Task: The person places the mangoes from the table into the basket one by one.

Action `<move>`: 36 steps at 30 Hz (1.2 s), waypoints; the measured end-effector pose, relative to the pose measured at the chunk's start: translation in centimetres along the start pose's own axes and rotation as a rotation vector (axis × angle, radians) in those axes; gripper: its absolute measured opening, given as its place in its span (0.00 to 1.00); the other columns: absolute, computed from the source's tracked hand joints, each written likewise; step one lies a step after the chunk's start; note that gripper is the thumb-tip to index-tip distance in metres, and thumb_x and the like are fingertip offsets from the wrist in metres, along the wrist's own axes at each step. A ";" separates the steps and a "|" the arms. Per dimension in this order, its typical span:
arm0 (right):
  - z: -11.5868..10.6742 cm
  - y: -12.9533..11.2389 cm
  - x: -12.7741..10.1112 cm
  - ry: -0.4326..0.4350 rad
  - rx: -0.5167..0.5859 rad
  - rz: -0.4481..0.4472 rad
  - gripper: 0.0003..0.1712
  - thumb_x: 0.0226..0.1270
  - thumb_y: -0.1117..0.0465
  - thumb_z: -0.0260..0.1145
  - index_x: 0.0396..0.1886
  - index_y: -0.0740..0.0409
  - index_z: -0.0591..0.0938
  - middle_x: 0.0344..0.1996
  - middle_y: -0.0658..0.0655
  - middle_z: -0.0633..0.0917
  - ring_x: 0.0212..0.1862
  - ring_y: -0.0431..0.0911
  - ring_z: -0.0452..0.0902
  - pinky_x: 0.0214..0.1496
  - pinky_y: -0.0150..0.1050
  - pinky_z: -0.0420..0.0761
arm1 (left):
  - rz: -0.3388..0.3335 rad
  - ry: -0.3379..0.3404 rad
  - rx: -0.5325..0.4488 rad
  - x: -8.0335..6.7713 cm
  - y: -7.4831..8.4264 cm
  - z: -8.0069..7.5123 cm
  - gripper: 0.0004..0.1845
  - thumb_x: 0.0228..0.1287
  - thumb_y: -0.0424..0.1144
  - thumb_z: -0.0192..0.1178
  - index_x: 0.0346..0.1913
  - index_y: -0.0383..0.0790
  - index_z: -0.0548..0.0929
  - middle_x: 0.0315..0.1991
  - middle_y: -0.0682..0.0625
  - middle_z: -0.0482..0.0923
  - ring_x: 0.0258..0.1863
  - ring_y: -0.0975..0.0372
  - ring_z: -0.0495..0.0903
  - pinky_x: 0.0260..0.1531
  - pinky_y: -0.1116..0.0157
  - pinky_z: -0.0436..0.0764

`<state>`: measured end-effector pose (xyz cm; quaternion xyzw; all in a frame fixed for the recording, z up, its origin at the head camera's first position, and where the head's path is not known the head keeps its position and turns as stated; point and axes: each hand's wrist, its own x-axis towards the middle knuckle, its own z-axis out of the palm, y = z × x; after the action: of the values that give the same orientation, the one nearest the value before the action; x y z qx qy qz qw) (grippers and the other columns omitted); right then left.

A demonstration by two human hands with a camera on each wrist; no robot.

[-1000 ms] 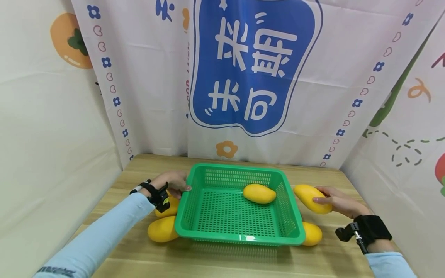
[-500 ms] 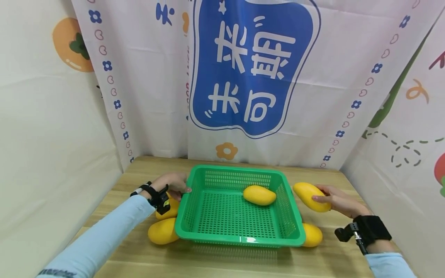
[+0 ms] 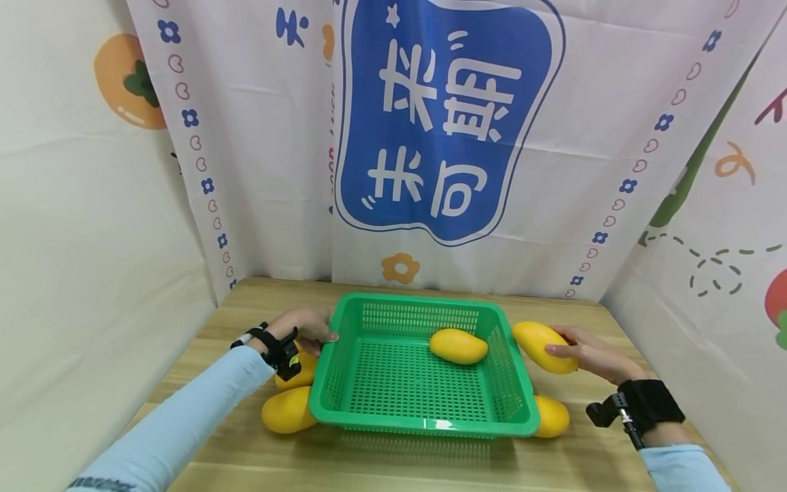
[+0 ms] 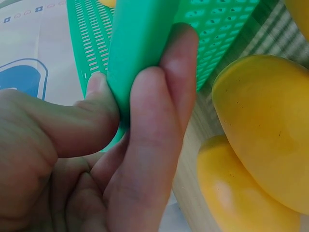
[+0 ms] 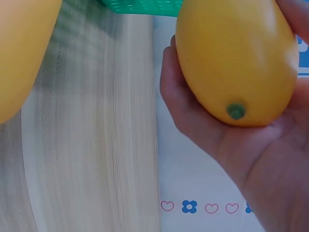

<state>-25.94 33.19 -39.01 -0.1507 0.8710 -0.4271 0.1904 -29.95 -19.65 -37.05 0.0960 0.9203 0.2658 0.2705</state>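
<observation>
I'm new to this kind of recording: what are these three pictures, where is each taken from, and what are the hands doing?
No machine here: a person works with two bare hands, wearing three cameras. The head view looks down at a wooden table. The other two sit on the wrists. The left hand pinches the rim of a green basket, seen close in the left wrist view. The right hand holds a yellow mango beside the basket. One mango lies inside; three more lie on the table beside it.

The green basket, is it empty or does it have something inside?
Not empty. The green basket holds one mango on its floor near the far right corner.
</observation>
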 end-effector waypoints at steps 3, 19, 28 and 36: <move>-0.1 -0.1 0.1 -0.010 -0.005 -0.017 0.36 0.76 0.54 0.58 0.70 0.75 0.60 0.48 0.65 0.77 0.45 0.49 0.75 0.45 0.40 0.79 | 0.001 0.000 -0.002 0.1 -0.1 0.1 0.11 0.76 0.37 0.54 0.38 0.35 0.82 0.21 0.50 0.77 0.14 0.67 0.75 0.18 0.75 0.79; 0.5 -0.8 0.7 0.029 -0.042 0.020 0.40 0.74 0.52 0.60 0.74 0.71 0.59 0.57 0.66 0.77 0.49 0.52 0.74 0.49 0.43 0.78 | 0.010 -0.003 0.008 0.1 -0.3 0.1 0.11 0.76 0.37 0.53 0.36 0.35 0.82 0.20 0.50 0.77 0.14 0.68 0.74 0.19 0.75 0.79; 0.5 -0.8 0.9 0.019 -0.020 -0.013 0.38 0.74 0.52 0.59 0.73 0.71 0.60 0.55 0.66 0.77 0.48 0.51 0.75 0.48 0.42 0.80 | 0.005 0.005 -0.009 0.3 -0.1 -0.1 0.11 0.75 0.36 0.54 0.37 0.34 0.83 0.19 0.51 0.75 0.13 0.68 0.74 0.17 0.76 0.78; 0.6 -1.0 1.0 0.019 -0.008 -0.037 0.37 0.75 0.53 0.59 0.73 0.71 0.60 0.54 0.66 0.78 0.47 0.50 0.75 0.48 0.40 0.80 | 0.011 0.000 -0.023 0.4 -0.2 0.0 0.11 0.75 0.35 0.55 0.36 0.33 0.83 0.20 0.50 0.77 0.14 0.67 0.75 0.17 0.76 0.79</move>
<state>-26.43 31.74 -38.78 -0.1637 0.8715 -0.4284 0.1736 -30.34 -19.72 -37.33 0.0980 0.9166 0.2780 0.2702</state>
